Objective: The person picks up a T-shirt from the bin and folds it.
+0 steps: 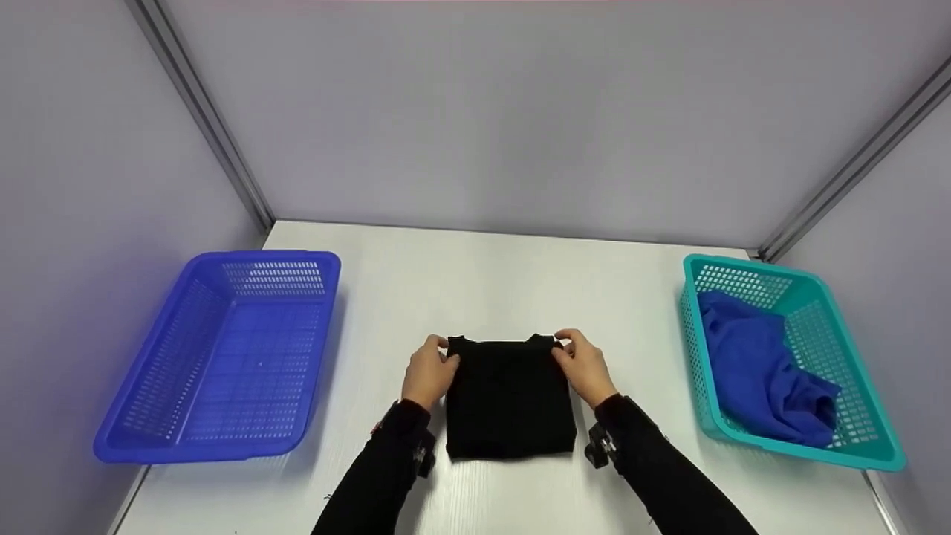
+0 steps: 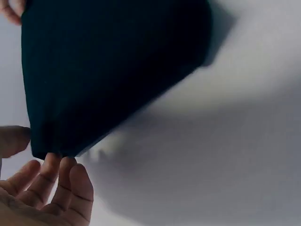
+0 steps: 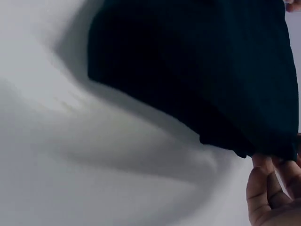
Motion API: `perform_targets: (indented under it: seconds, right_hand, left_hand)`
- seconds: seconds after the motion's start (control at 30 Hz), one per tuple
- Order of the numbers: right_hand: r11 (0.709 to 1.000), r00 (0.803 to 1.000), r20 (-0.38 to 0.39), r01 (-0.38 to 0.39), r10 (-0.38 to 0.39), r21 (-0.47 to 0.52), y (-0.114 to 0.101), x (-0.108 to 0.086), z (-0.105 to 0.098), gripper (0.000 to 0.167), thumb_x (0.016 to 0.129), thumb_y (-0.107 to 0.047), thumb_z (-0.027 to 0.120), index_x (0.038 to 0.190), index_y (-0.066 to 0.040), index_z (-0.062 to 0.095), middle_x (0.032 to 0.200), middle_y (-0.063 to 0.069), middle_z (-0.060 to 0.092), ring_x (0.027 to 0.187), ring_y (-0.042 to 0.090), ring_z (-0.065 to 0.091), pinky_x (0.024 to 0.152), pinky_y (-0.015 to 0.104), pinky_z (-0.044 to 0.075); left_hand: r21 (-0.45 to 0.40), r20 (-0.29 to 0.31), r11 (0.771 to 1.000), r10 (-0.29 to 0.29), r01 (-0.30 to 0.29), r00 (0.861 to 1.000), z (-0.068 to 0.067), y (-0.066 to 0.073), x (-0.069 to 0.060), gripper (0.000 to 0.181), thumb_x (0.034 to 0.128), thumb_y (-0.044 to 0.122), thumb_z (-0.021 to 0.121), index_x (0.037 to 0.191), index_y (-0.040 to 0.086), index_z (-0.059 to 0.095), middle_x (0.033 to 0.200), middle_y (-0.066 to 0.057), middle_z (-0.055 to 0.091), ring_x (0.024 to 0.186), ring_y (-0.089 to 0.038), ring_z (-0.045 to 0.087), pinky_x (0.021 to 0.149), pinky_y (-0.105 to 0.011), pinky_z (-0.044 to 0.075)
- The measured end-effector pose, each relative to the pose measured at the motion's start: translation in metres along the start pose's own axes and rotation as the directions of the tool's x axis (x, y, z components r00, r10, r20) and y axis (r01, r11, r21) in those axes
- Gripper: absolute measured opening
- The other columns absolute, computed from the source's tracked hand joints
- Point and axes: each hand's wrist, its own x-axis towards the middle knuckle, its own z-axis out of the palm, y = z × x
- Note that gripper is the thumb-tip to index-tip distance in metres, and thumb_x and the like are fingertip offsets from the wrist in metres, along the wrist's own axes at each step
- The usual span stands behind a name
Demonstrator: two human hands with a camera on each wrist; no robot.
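Note:
A folded black garment (image 1: 509, 401) is in front of me in the head view, roughly square, with small bumps along its far edge. My left hand (image 1: 431, 374) pinches its far left corner between thumb and fingers. At the far right corner, my right hand (image 1: 585, 367) pinches the cloth in the same way. The left wrist view shows the left fingers (image 2: 51, 181) under the garment's corner (image 2: 51, 136). In the right wrist view, right fingers (image 3: 268, 183) hold the other corner, and the cloth (image 3: 197, 70) casts a shadow on the table.
On the left stands a blue plastic basket (image 1: 217, 455) with perforated walls and nothing in it. A teal basket (image 1: 806, 455) on the right holds a crumpled blue cloth (image 1: 758, 371). Grey panels (image 1: 520, 111) enclose the white table (image 1: 490, 279) at the back and sides.

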Motion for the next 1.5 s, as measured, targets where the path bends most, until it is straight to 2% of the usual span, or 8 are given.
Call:
perform_targets:
  seconds: [0.33,0.47,0.67,0.93,1.07,1.2,1.4,1.5]
  right_hand:
    - [0.986,0.995,0.016,-0.103,0.101,0.134,0.006,0.001,0.001,0.029,0.102,-0.007,0.057,0.131,-0.003,0.059,0.084,0.006,0.064,0.067,0.015,0.051,0.063,0.029,0.042]
    - [0.961,0.989,0.051,-0.149,0.141,0.233,0.011,-0.01,-0.003,0.045,0.103,-0.013,0.058,0.146,-0.005,0.047,0.1,0.011,0.073,0.074,0.016,0.058,0.064,0.026,0.046]
    - [0.94,0.977,0.064,-0.214,0.204,0.267,0.016,-0.031,-0.005,0.04,0.099,-0.01,0.063,0.137,0.0,0.053,0.083,0.008,0.067,0.071,0.016,0.058,0.061,0.025,0.044]
    - [0.928,0.966,0.094,-0.257,0.24,0.27,0.014,-0.039,-0.002,0.019,0.097,-0.005,0.064,0.115,0.002,0.065,0.08,0.005,0.064,0.071,0.015,0.057,0.061,0.025,0.042]
    - [0.927,0.963,0.123,-0.265,0.24,0.266,0.012,-0.052,-0.005,0.022,0.098,-0.014,0.065,0.115,0.0,0.066,0.087,0.005,0.064,0.078,0.016,0.057,0.067,0.027,0.044]
    - [0.928,0.944,0.207,-0.302,0.258,0.22,0.016,-0.068,-0.005,0.015,0.098,-0.019,0.067,0.095,-0.004,0.064,0.081,0.0,0.055,0.075,0.016,0.051,0.066,0.028,0.04]
    - [0.938,0.942,0.214,-0.297,0.258,0.179,0.023,-0.079,-0.008,0.018,0.1,-0.022,0.065,0.091,-0.006,0.064,0.077,-0.001,0.051,0.073,0.015,0.049,0.064,0.028,0.038]
    - [0.938,0.932,0.26,-0.301,0.251,0.172,0.024,-0.083,-0.015,0.023,0.099,-0.028,0.066,0.094,-0.005,0.068,0.078,-0.001,0.054,0.072,0.015,0.049,0.062,0.027,0.039]
  left_hand:
    - [-0.11,-0.09,0.994,0.016,-0.026,0.996,0.004,0.005,0.005,0.015,0.0962,-0.004,0.058,0.106,0.003,0.067,0.089,-0.011,0.065,0.079,-0.025,0.059,0.076,-0.04,0.051]
    - [-0.151,-0.017,0.988,-0.03,0.027,0.999,0.0,0.001,0.002,0.026,0.0982,0.004,0.06,0.123,-0.002,0.059,0.097,-0.014,0.066,0.081,-0.025,0.061,0.078,-0.04,0.052]
    - [-0.098,0.156,0.986,-0.119,0.135,0.981,-0.005,-0.003,-0.011,0.031,0.0985,0.017,0.066,0.119,-0.004,0.055,0.101,-0.015,0.065,0.082,-0.024,0.063,0.075,-0.039,0.055]
    - [-0.031,0.129,0.996,-0.081,0.085,0.988,-0.007,-0.002,-0.018,0.016,0.0975,0.01,0.066,0.105,-0.003,0.06,0.091,-0.012,0.064,0.078,-0.023,0.062,0.072,-0.038,0.054]
    - [-0.037,0.21,0.994,-0.095,0.105,0.973,-0.014,-0.005,-0.031,0.025,0.0962,0.019,0.068,0.105,-0.003,0.061,0.09,-0.011,0.064,0.073,-0.021,0.061,0.068,-0.036,0.052]
    - [-0.023,0.297,0.995,-0.086,0.097,0.951,-0.017,-0.011,-0.044,0.021,0.0944,0.018,0.07,0.087,0.001,0.06,0.079,-0.006,0.06,0.065,-0.016,0.057,0.062,-0.03,0.049]
    - [-0.072,0.3,0.993,-0.064,0.09,0.952,-0.018,-0.017,-0.056,0.023,0.0958,0.019,0.07,0.08,0.005,0.06,0.072,-0.001,0.057,0.057,-0.012,0.054,0.055,-0.025,0.044]
    - [-0.088,0.376,0.986,-0.096,0.139,0.922,-0.023,-0.018,-0.065,0.024,0.094,0.024,0.072,0.083,0.006,0.059,0.074,-0.001,0.057,0.06,-0.013,0.052,0.056,-0.026,0.043]
